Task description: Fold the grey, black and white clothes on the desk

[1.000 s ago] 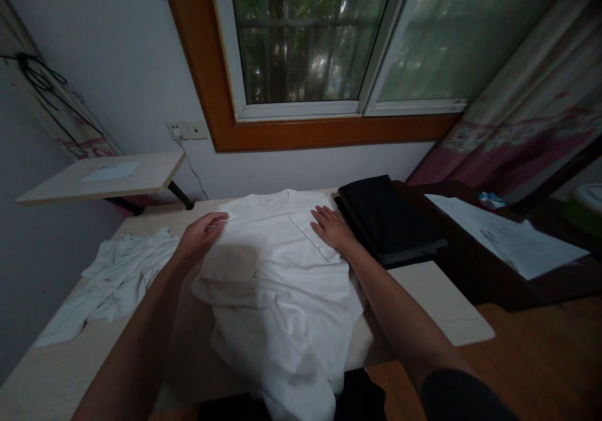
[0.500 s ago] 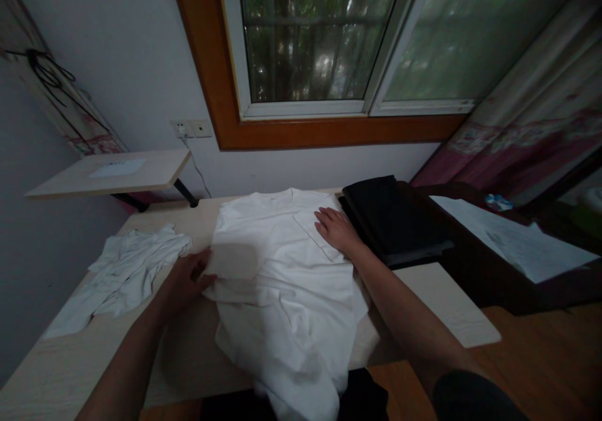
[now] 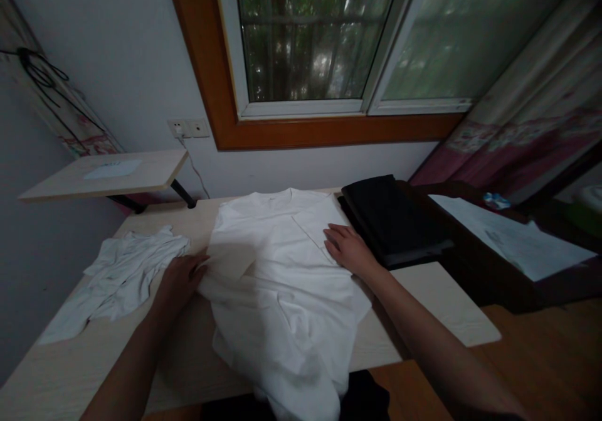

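Note:
A white T-shirt (image 3: 286, 270) is spread on the light wooden table (image 3: 197, 371), its neckline toward the wall and its wrinkled lower part hanging over the near edge. At its left side, my left hand (image 3: 181, 280) is closed with the fingertips pinching the cloth of the left sleeve. My right hand (image 3: 350, 248) lies flat with fingers stretched out on the shirt's right side, by the right sleeve. A second white garment (image 3: 126, 270) lies crumpled on the table to the left of my left hand.
Folded black cloth (image 3: 390, 217) lies right of the shirt. A small raised shelf (image 3: 103, 182) on black legs stands at the back left. Behind are a wall socket (image 3: 188, 128) and a window (image 3: 320, 44). Papers (image 3: 508, 236) rest on a dark surface at the right.
My left hand has drawn the left sleeve's cloth slightly outward to the left. My right hand has slid down and right along the shirt's side.

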`<state>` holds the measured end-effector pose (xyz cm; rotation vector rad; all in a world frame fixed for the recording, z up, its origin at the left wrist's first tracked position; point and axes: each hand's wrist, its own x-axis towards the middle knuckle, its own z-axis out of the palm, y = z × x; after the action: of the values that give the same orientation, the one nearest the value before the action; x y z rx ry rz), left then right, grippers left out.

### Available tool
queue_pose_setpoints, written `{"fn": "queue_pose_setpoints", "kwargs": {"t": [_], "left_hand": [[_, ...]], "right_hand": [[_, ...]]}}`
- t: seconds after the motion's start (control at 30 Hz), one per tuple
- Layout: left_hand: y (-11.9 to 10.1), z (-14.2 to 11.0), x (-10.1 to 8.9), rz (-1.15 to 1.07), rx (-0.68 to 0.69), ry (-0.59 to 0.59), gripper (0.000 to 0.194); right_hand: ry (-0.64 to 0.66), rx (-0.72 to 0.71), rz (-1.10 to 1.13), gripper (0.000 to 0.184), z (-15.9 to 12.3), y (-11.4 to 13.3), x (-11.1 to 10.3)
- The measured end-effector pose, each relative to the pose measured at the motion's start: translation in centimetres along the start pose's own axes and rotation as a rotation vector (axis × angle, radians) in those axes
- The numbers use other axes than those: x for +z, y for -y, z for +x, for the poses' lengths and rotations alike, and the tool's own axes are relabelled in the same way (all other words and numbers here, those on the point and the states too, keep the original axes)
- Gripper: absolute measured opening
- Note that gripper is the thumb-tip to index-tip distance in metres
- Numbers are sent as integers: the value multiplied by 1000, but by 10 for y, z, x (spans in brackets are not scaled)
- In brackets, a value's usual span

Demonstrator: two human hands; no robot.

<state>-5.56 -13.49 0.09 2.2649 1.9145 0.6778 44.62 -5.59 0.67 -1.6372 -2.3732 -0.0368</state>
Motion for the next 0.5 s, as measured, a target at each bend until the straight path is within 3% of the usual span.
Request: {"fn": "queue_pose_setpoints", "kwargs": {"t": [0.2,0.33,0.5], "left_hand": [[4,11,-2,78,-32,-26,42],[16,25,1,108,-34,-38,43],[23,48,6,76,-137,-100,45]], "right_hand": [[-18,-31,25,51,-6,-10,14],[-59,-78,51,52,11,-13,25],[-54,-78,54,52,38,-17,30]]}}
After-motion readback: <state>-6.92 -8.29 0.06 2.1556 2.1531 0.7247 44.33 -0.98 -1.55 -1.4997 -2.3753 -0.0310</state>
